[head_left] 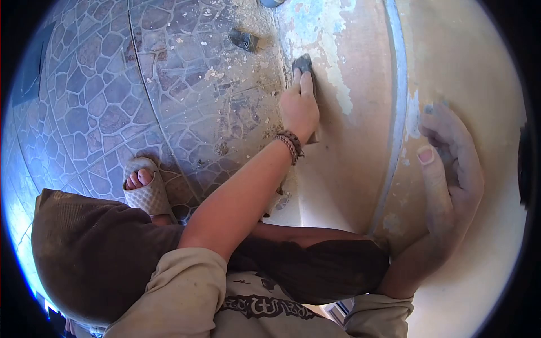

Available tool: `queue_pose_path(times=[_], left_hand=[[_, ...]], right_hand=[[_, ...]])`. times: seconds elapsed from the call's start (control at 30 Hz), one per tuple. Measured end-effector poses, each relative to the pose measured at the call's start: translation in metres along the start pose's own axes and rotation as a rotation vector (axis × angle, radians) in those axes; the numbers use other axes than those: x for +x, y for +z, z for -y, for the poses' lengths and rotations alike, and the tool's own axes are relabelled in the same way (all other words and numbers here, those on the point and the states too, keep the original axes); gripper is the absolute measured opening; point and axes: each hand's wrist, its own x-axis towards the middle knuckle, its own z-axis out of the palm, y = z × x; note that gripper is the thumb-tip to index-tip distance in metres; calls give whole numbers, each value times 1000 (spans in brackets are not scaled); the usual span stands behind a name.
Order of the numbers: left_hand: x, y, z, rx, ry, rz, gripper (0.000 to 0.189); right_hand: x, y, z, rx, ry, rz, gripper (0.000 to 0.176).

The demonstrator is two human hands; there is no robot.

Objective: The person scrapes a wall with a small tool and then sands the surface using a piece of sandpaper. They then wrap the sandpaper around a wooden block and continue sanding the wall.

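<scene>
My left hand [298,110], with a braided bracelet at its wrist, is closed over a dark grey block [303,63] pressed along the foot of the wall [349,152]. Two fingers stretch along its top, and a brownish edge pokes out below the palm. The rest of the block is hidden under the hand. Around it the wall's paint is worn into pale and bluish patches [315,25]. Over to the right, my right hand [453,163] is at the wall with bent fingers and the thumb apart from them; nothing shows in its grip.
Stone-patterned floor tiles [96,84] meet the wall, with paint flakes and dust [214,73] strewn near the joint. A small black object [243,39] lies on the floor. A pale blue-grey strip [399,73] runs along the wall. My sandalled foot [147,188] stands on the tiles.
</scene>
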Motion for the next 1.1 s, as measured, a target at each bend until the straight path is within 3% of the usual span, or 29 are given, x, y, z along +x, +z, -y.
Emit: queue_pose_path(times=[0.1,0.17,0.2,0.3,0.33,0.4,0.43,0.5,0.57,0.6,0.7,0.73,0.77,0.83,0.93,0.97,1.0,1.07,1.1], left_hand=[[-78,13,25,108,127,-32,54],[-121,9,16,72,85,42,56],[-130,4,2,51,-118,160,56],[-120,-6,-2,125,-290,352,54],[-122,-6,-1,116,-271,310,53],[-122,-2,-3,88,-214,222,51],[-105,2,-1,45,-25,79,52],[-51,11,-6,1,262,10,54],[5,5,-49,44,264,119,57],[20,6,-60,79,171,154,58],[-4,-3,-65,158,133,225,59],[-29,7,-39,254,156,197,58],[-62,18,-7,229,391,73,57],[-84,20,0,163,556,24,56],[-66,1,-29,205,168,328,53],[-33,14,-22,201,344,156,48],[-6,2,-66,91,43,274,45],[16,7,-67,188,296,176,47],[3,9,-74,245,219,172,47]], right_hand=[[-2,-6,-2,4,-28,18,44],[-1,-10,2,-39,-59,42,44],[-1,-9,1,-29,-45,21,44],[-1,-4,-1,-4,-4,-9,43],[0,-3,-2,8,-8,-8,43],[-2,-4,-4,18,-12,-20,42],[-4,-3,-6,20,-11,-30,41],[-3,-1,-8,3,-49,-61,40],[-5,4,-7,-27,-110,-96,38],[-5,5,-7,-15,-120,-91,38],[-4,3,-7,-9,-149,-95,38],[-5,2,-6,-28,-164,-106,38],[-4,1,-5,-47,-176,-112,38],[0,1,-5,-35,-163,-121,37],[-2,5,-5,-15,-128,-127,36],[-3,5,-6,-5,-119,-134,35],[-3,6,-7,-11,-130,-125,35],[-3,5,-7,-18,-160,-93,35],[-2,3,-6,-29,-170,-79,35]])
